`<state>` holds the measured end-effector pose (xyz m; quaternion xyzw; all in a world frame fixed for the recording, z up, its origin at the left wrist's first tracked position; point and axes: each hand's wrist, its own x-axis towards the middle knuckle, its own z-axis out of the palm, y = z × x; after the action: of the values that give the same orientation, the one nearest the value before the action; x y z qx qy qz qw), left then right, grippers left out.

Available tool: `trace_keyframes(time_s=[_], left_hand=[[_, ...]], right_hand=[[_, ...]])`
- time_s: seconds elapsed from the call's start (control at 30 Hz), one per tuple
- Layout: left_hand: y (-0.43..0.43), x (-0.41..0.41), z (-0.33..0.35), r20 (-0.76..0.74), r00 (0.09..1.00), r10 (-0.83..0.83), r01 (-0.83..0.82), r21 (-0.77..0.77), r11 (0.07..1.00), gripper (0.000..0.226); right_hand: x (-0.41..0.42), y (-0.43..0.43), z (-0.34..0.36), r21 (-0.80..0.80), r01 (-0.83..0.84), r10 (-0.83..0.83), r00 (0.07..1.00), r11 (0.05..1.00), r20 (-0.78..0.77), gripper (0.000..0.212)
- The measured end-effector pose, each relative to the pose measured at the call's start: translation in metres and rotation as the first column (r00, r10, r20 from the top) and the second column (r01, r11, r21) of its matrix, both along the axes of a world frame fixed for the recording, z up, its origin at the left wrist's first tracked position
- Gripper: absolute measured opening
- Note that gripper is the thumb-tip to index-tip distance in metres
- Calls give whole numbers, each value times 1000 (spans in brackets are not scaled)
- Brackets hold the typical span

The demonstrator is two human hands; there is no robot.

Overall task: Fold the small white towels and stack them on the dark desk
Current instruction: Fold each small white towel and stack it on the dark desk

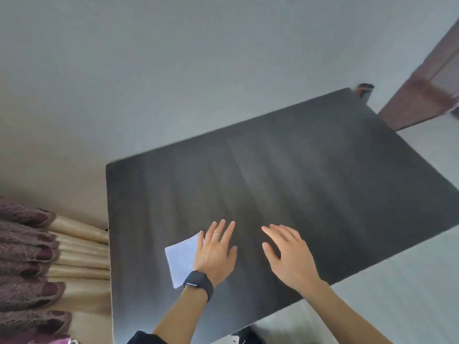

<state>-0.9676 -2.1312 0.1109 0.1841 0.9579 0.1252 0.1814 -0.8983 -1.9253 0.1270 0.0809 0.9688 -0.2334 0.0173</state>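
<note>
White towel (182, 256) lies flat, small rectangle, on dark table (310, 165), toward near left part. Left hand (214, 252) overlaps towel's right edge, fingers (229, 232) straight, slightly spread, gripping nothing; ring (216, 234) on one finger, dark watch (198, 284) on wrist. Right hand (289, 255) just right of left hand, apart from towel, over table surface, fingers (273, 232) straight and spread, holding nothing. Frame motion-blurred. Pleated beige-and-maroon curtain (37, 256) left of table; brown door (427, 90) far right; pale wall (173, 58) behind.
</note>
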Motion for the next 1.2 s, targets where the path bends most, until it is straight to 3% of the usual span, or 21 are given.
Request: trace_keyframes(time_s=[0.23, 0.43, 0.57, 0.77, 0.9, 1.1, 1.2], left_hand=[[226, 32, 103, -194, 927, -322, 353, 158, 922, 60], [437, 148, 180, -333, 778, -533, 622, 282, 731, 54], [565, 242, 218, -413, 671, -616, 741, 395, 543, 59], [718, 376, 261, -478, 506, -718, 837, 475, 273, 54], [807, 447, 274, -514, 394, -762, 868, 481, 124, 46], [952, 529, 280, -522, 230, -821, 899, 438, -26, 49], [1027, 562, 289, -504, 206, -839, 890, 453, -54, 50]], right_hand=[[130, 183, 85, -35, 439, -437, 879, 898, -188, 37], [294, 335, 155, -57, 712, -666, 621, 700, -412, 34], [406, 419, 196, -103, 823, -736, 435, 559, -518, 45], [543, 520, 228, -111, 937, -783, 208, 332, -587, 32], [610, 585, 239, -98, 973, -787, 109, 211, -607, 32], [688, 694, 249, -82, 994, -787, 2, 66, -616, 29], [723, 754, 254, -83, 997, -804, -51, -2, -593, 29]])
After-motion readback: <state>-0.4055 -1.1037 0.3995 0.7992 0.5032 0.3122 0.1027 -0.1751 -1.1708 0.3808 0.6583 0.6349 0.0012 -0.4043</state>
